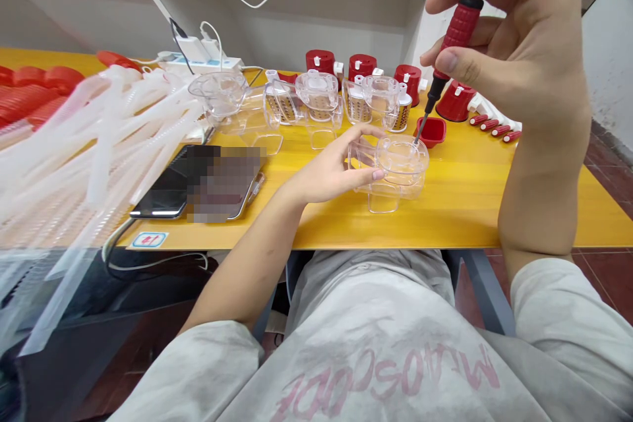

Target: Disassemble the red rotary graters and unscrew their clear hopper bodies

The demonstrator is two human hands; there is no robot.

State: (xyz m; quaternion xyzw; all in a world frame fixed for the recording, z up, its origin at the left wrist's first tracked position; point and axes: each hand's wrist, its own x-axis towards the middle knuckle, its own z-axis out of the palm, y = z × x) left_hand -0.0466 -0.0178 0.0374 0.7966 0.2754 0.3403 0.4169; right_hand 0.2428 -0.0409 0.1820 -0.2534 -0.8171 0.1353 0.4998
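My left hand [341, 168] grips a clear plastic housing [403, 161] from its left side, thumb in front and fingers behind, near the table's front edge. Raised at the right, my right hand [524, 39] pinches the red handle of a screwdriver [457, 36] between thumb and fingers. The screwdriver slants down to the left, and its tip meets the right part of the housing's round rim. Whether a screw sits under the tip is too small to tell. Just behind the housing stands a small red tray [431, 132], its contents not visible.
Several clear housings [316, 89] and red cups [361, 67] line the back. Red-tipped white parts [489, 124] lie at the right. A phone [175, 181], a blurred-out object [227, 181] and a heap of clear plastic strips [99, 145] occupy the left, before a power strip [208, 64].
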